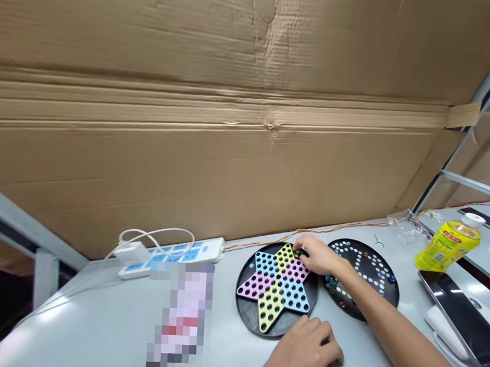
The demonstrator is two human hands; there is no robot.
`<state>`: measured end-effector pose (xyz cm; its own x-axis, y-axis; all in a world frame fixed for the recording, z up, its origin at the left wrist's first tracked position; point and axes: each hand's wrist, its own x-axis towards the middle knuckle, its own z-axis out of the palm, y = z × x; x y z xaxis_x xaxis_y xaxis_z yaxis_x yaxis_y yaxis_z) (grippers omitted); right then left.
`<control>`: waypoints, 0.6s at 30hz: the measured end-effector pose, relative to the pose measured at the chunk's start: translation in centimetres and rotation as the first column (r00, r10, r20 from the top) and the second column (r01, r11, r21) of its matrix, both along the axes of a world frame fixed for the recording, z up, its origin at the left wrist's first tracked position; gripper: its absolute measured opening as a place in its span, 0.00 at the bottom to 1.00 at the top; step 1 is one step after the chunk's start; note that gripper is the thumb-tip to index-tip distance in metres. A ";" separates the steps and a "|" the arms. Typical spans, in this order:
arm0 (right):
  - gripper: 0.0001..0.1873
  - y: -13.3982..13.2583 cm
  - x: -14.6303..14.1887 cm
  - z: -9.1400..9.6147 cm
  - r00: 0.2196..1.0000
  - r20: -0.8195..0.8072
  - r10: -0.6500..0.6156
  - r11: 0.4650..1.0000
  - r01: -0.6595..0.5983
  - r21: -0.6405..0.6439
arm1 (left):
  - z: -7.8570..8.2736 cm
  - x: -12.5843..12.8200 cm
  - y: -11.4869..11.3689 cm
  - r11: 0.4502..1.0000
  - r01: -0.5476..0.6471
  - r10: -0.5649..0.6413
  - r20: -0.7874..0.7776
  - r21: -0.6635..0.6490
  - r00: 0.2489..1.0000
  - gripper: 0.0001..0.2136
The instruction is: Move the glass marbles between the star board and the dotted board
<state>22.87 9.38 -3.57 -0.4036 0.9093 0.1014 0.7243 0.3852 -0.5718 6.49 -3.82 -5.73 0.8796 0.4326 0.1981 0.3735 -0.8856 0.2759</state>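
Observation:
A round black game board (245,305) with a pastel star of peg holes lies on the grey table. My right hand (317,254) reaches over its far right edge, fingers pinched at a hole in the yellow point; what they hold is too small to name. My left hand (306,348) rests at the board's near rim, fingers curled loosely on the table. To the right of the board lies a second round black tray (382,292) with several marbles scattered in its holes, partly hidden by my right forearm.
A white and blue power strip (172,253) with a plugged charger lies at the back left. A pixelated patch (182,316) covers something near the front. A yellow bottle (447,244), a dark tablet (462,312) and a crumpled plastic bag (405,225) sit at the right. A cardboard wall (231,123) stands behind the table.

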 end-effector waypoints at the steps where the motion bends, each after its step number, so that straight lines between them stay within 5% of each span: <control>1: 0.17 -0.1 0.5 0.1 1.000 0.006 -0.002 1.000 0.002 -0.008 | 0.1 0.0 0.0 1.000 -0.005 0.005 0.002 -0.005 1.000 0.05; 5: 0.17 -0.5 2.9 0.3 0.995 -0.067 -0.071 0.995 0.075 0.061 | 0.0 -0.1 0.1 1.000 0.004 -0.004 0.011 -0.011 1.000 0.06; 12: 0.15 -2.2 8.5 -0.3 0.896 -0.282 -0.342 0.910 0.391 0.137 | -1.7 0.0 0.7 0.999 0.040 -0.040 0.021 0.008 0.999 0.09; 18: 0.13 -3.6 11.0 -0.5 0.920 -0.136 -0.369 0.926 0.377 0.037 | -1.6 -0.1 0.8 0.999 0.041 -0.042 0.059 0.027 0.997 0.09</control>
